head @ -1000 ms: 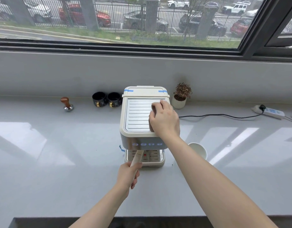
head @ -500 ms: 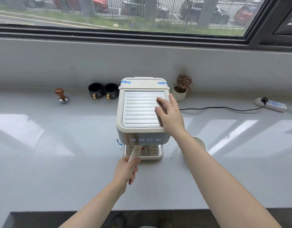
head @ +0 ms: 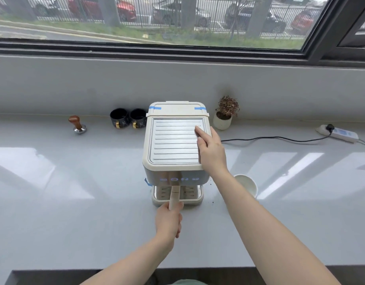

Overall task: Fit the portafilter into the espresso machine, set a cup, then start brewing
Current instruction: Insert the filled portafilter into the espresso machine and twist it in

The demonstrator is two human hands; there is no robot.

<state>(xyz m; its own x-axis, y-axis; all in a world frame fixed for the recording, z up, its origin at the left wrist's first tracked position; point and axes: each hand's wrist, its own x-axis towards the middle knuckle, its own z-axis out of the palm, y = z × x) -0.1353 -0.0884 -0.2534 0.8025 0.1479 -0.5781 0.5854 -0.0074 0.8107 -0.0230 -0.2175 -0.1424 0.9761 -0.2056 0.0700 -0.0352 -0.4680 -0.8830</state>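
A cream espresso machine (head: 173, 140) with a ribbed metal top stands in the middle of the grey counter. My left hand (head: 169, 221) grips the pale handle of the portafilter (head: 174, 195), which points straight toward me from under the machine's front; its basket end is hidden beneath the button panel. My right hand (head: 211, 150) lies flat on the right side of the machine's top, fingers stretched out. A white paper cup (head: 247, 185) stands on the counter just right of the machine, partly behind my right forearm.
Two black mugs (head: 128, 118) and a wooden-knobbed tamper (head: 77, 124) sit left of the machine by the wall. A small potted plant (head: 225, 116) stands at its right rear. A black cord runs right to a power strip (head: 340, 133). The counter's front edge (head: 260, 268) is near me.
The portafilter handle has swung from slanting left to pointing straight at me. My right hand has slid from the top's middle to its right edge and flattened.
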